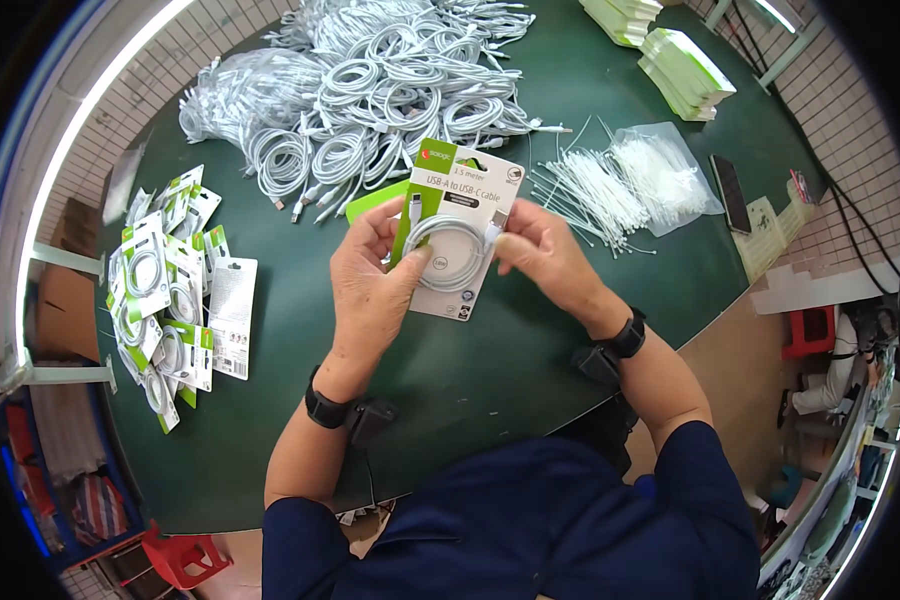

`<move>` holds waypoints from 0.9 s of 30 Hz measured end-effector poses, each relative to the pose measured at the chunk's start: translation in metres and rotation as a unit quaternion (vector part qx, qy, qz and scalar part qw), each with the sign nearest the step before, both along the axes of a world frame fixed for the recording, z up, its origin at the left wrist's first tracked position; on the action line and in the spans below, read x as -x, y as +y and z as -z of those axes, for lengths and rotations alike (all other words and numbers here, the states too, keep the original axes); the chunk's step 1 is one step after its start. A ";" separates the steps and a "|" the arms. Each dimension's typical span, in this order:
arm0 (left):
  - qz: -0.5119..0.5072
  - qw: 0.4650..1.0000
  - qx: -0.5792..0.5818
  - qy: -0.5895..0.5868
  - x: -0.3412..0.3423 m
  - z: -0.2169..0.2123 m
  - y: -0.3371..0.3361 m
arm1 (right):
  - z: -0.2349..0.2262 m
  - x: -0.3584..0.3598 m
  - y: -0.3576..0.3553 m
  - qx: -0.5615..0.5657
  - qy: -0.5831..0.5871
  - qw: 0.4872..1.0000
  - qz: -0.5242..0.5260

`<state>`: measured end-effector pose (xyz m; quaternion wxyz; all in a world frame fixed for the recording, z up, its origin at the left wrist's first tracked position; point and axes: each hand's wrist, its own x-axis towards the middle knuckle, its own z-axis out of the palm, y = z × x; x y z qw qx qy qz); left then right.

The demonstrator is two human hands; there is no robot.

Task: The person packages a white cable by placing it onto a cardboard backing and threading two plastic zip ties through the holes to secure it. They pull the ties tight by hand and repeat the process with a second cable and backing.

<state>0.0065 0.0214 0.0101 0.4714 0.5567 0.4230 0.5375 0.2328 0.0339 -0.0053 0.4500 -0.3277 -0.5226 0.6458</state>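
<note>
A white and green packaging card is held up over the table in my left hand. The thumb lies on its front and the fingers go behind it. On the card's front sits a coiled light-grey USB cable, with one plug upright on the green strip. My right hand is closed at the card's right edge, thumb and fingers at the cable's other plug. Part of that grip is hidden. Behind the card, a bright green piece lies on the table, partly covered by my left hand.
A large heap of coiled cables covers the far side. White cable ties lie at right, beside a clear bag and a phone. Carded cables pile up at left. Card stacks stand far right on the green table.
</note>
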 end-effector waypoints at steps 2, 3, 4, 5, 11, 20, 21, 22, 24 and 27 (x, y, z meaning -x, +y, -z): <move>0.004 0.999 0.037 -0.039 -0.010 0.001 -0.001 | -0.002 0.004 -0.002 -0.007 -0.028 0.999 -0.014; 0.007 0.997 0.057 -0.057 -0.015 0.001 -0.001 | -0.002 0.004 0.001 -0.010 -0.032 0.999 -0.013; 0.011 0.997 0.055 -0.054 -0.019 0.002 -0.001 | -0.002 0.003 0.004 -0.011 -0.034 0.999 -0.012; 0.005 0.996 0.050 -0.070 -0.022 0.005 -0.002 | -0.003 0.001 0.005 -0.013 -0.036 0.999 -0.010; -0.020 0.995 -0.002 -0.094 -0.053 0.011 0.002 | -0.001 -0.014 0.007 -0.007 -0.034 0.999 0.028; 0.001 0.971 -0.148 0.190 -0.060 0.020 0.016 | 0.008 -0.025 0.009 -0.049 -0.095 0.994 0.018; 0.000 0.970 -0.163 0.182 -0.062 0.025 0.018 | 0.010 -0.027 0.011 -0.055 -0.109 0.993 0.009; -0.002 0.969 -0.178 0.173 -0.065 0.028 0.020 | 0.010 -0.030 0.013 -0.051 -0.108 0.993 0.009; -0.006 0.968 -0.190 0.162 -0.070 0.032 0.023 | 0.000 -0.033 0.019 -0.064 -0.105 0.992 0.010; -0.010 0.972 -0.185 0.144 -0.072 0.030 0.028 | 0.002 -0.030 0.018 -0.067 -0.111 0.991 0.017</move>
